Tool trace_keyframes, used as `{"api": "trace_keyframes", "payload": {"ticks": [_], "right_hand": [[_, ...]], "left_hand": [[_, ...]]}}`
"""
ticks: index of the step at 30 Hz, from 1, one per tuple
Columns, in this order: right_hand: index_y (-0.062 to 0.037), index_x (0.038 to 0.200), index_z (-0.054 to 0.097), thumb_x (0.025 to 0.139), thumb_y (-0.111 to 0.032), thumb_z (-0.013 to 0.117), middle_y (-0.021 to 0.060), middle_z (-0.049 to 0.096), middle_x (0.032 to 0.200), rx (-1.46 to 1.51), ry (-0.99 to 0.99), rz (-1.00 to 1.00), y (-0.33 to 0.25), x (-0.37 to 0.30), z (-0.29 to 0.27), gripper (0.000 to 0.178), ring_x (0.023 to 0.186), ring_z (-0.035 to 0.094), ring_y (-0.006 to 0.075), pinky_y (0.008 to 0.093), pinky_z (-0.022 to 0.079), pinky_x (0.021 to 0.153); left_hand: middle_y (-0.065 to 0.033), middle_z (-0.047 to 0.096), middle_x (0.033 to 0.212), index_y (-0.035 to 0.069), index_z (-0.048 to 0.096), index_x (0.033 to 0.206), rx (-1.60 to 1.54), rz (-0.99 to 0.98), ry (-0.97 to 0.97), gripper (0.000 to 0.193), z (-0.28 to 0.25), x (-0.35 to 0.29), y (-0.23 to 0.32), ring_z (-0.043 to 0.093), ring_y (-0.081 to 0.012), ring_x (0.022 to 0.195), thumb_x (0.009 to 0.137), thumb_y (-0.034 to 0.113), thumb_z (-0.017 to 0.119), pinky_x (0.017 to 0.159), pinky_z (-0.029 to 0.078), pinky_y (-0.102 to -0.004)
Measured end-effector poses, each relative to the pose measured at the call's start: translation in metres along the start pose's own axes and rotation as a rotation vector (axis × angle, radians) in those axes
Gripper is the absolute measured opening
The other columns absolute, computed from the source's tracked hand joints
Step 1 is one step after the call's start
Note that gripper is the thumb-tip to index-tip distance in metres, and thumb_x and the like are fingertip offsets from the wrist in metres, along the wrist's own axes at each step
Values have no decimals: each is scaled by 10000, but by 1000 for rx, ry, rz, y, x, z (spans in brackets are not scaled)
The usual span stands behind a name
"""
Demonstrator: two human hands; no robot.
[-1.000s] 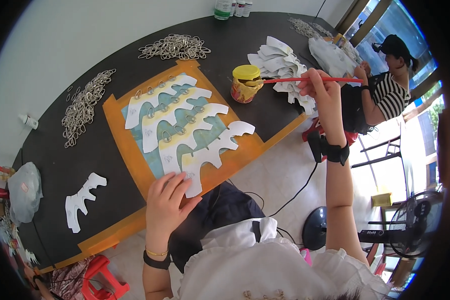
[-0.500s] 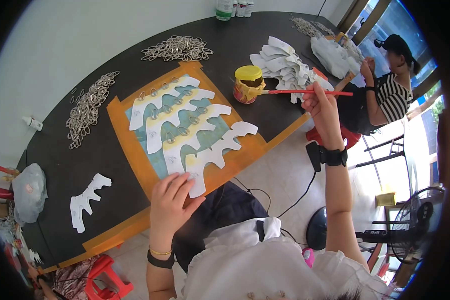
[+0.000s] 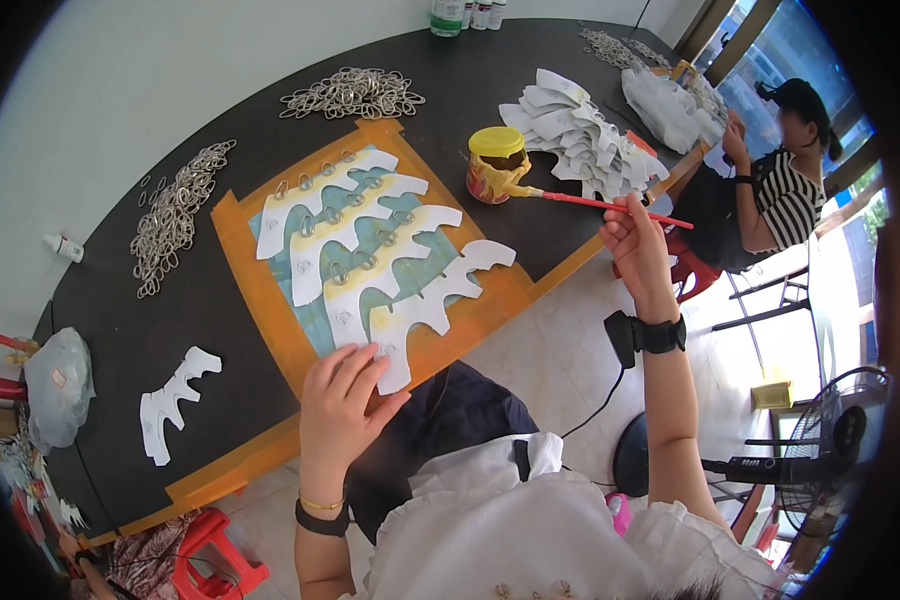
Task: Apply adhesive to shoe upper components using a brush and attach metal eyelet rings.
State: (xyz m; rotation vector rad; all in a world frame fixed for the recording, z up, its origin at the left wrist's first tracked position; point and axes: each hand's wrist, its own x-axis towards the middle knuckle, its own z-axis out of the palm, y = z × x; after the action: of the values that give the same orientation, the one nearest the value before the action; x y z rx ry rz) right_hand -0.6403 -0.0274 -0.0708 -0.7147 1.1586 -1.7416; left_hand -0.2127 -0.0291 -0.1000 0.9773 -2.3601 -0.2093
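A thin red-handled paintbrush point(image 3: 590, 203) is pinched in my right hand point(image 3: 638, 255), above the table's front edge. Its bristles, coated with yellowish paste, are at the right side of a yellow-rimmed jar point(image 3: 482, 180) smeared with the same paste. My left hand point(image 3: 342, 400) lies with fingers stretched out on the lower end of a white scalloped piece point(image 3: 425, 308). Behind that piece, several similar white pieces point(image 3: 315, 280) overlap in rows, with yellow paste along their edges and oval metal rings point(image 3: 367, 260) on them. They rest on a blue sheet point(image 3: 410, 277) framed by brown tape point(image 3: 260, 310).
Two heaps of metal rings, one at the back point(image 3: 355, 97) and one at the left point(image 3: 178, 225), lie on the dark table point(image 3: 230, 400). A loose white piece point(image 3: 175, 400) is at left, a pile of them point(image 3: 580, 135) right of the jar. A co-worker point(image 3: 785, 190) sits at far right.
The brush has tilted, its bristle end lower against the jar's side and its handle sloping down to the right. My right hand has shifted slightly lower; my left hand stays put.
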Motion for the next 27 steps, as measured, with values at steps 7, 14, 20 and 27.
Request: {"api": "trace_keyframes", "payload": {"ticks": [7,14,20,27], "right_hand": [[8,1148,607,1037,-246,508,153,693,1043,258,31,-93,-2,-4,30,294,931,681,194,344,532,929],[44,1159,614,1026,-147,514,179,687,1090,-148,-8,-633,-19,-25,50,253,977,688,241,349,541,902],[42,1159,636,952,24,552,208,694,1066,-888,33,-1095,-44,-41,61,224,904,706,239,284,534,769],[13,1013,645,878,79,566,198,679,992,-864,-161,-1024,-19,-92,85,170,758,660,208,300,536,662]], "left_hand": [[-50,654,1170,70,682,1051,-16,-27,-7,419,-2,2,1,577,-274,1126,732,306,816,926,463,-418],[-41,644,1176,81,676,1051,-7,-6,-6,408,0,1,1,573,-261,1114,747,320,808,891,473,-418],[-43,647,1165,82,677,1038,-4,-26,0,399,-1,-6,6,576,-269,1108,739,309,812,897,480,-415],[-35,643,1207,91,670,1074,-25,-22,21,434,-2,0,1,576,-278,1136,706,261,825,910,491,-412]]}}
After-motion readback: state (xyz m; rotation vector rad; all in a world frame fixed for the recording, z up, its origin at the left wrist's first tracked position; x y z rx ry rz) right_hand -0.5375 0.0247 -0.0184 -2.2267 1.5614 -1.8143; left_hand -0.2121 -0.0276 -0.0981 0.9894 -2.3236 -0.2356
